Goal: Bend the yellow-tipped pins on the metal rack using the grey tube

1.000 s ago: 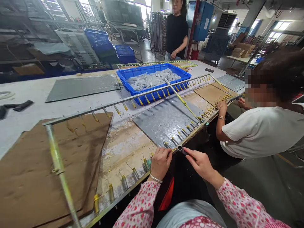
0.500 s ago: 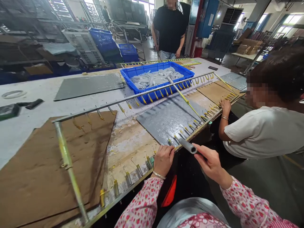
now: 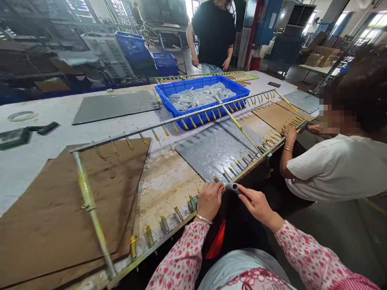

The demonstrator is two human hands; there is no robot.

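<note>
Pinching a grey tube [image 3: 230, 187], the right hand [image 3: 259, 206] is closed; the left hand [image 3: 208, 201] (grip unclear) touches the frame [image 3: 169, 241]

The left hand [image 3: 209, 201] hides part of the near rail [image 3: 157, 249], while cardboard [image 3: 90, 209] is cut off at left.

Smooth metal-looking tube [image 3: 229, 187], metal frame [image 3: 87, 195] (patchily yellow-coated), glossy plastic basket [image 3: 165, 96], matt cardboard [image 3: 60, 209]
</note>
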